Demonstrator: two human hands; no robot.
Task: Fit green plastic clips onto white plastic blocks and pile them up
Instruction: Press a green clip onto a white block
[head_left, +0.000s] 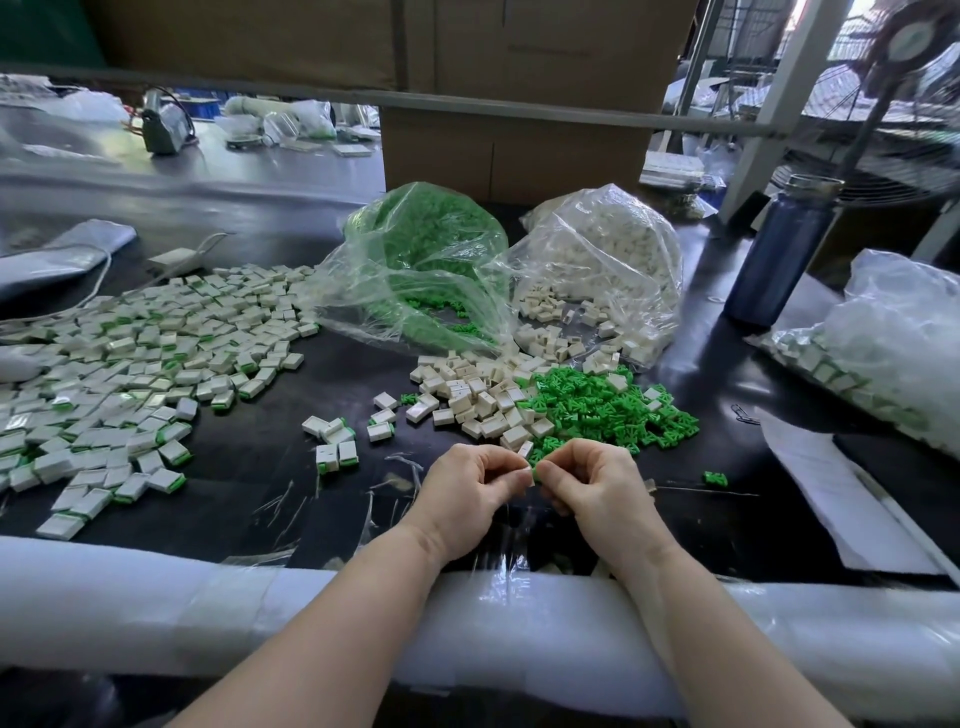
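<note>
Working down from the biggest things, I see the dark surface (322, 374) carrying a wide spread of finished pieces (119, 364) along its left edge, piled away from the raw stock so the two don't mix, I judge. Toward the far edge, two clear bags lie on their sides with mouths facing me: the green bag (415, 254) and the white bag (608, 260), spilling within easy reach. In front of them sit a heap of loose white blocks (483, 400) and, just right of it, a heap of green clips (602, 405). Near the surface's front edge, at the middle, my left hand (465, 493) pinches a white block (525, 450) between thumb and fingertips, its grip closed on it. My right hand (592, 486) meets it, fingers curled and pinching a green clip (536, 477), mostly hidden. Held tip to tip so the clip can press into the block, I reckon; whether it is seated, I cannot tell.
</note>
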